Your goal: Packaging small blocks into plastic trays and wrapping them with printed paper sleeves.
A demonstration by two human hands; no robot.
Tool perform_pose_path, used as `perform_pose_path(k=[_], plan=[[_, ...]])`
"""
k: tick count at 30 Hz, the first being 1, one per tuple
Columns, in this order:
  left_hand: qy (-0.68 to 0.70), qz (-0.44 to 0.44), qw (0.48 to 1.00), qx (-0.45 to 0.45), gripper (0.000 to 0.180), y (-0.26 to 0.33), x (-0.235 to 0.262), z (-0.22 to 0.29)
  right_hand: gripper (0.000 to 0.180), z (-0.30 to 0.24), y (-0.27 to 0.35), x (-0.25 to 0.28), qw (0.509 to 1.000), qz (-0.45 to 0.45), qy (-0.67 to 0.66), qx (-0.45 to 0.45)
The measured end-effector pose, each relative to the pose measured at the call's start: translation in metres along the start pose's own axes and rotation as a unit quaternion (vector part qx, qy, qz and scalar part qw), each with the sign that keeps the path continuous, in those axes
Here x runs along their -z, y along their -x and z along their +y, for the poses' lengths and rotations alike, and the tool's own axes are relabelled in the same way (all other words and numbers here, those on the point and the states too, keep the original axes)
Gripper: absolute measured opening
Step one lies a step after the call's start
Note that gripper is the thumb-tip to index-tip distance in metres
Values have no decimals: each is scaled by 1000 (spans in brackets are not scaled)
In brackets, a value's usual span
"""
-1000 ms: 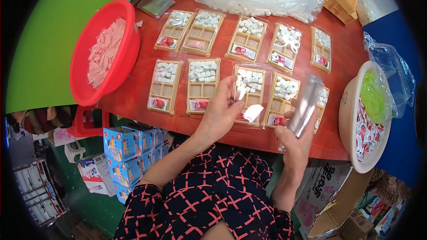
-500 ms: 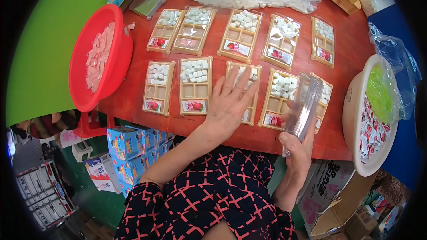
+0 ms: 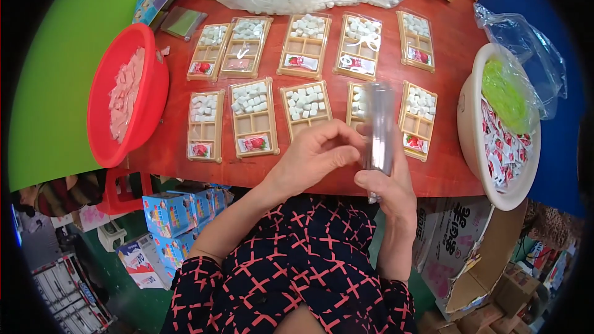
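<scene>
Red table (image 3: 445,179) is carrying two rows of tan compartment trays (image 3: 253,117), each part-filled with white cubes and a small red-and-white packet. At its near edge the right hand (image 3: 387,188) is gripping a clear plastic sleeve (image 3: 378,127) upright, fingers wrapped around its lower part; the left hand (image 3: 315,156) is curling beside it, fingertips touching the sleeve's side, holding nothing else. A red basin (image 3: 102,117) of pinkish pieces is overhanging the left edge; a beige bowl (image 3: 473,142) of red-white sachets and green items is sitting right. Open tabletop is showing between the rows
</scene>
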State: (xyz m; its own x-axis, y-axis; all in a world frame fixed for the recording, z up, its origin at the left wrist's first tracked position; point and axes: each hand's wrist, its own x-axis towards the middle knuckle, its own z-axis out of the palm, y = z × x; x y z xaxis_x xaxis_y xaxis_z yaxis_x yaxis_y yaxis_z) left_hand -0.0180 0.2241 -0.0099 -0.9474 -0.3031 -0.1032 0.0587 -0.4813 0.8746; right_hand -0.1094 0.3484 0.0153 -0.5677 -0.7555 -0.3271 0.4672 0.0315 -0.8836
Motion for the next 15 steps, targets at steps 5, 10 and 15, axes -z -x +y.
perform_pose_path(k=[5,10,15], plan=[[20,-20,999,30,12,3,-7,-1,93,6,2,-5,999,-41,-7,16],[-3,15,999,35,11,8,-7,1,99,12,3,4,994,-89,-56,-20],[17,3,998,52,9,8,-6,4,103,8,4,6,992,-99,-56,-56]])
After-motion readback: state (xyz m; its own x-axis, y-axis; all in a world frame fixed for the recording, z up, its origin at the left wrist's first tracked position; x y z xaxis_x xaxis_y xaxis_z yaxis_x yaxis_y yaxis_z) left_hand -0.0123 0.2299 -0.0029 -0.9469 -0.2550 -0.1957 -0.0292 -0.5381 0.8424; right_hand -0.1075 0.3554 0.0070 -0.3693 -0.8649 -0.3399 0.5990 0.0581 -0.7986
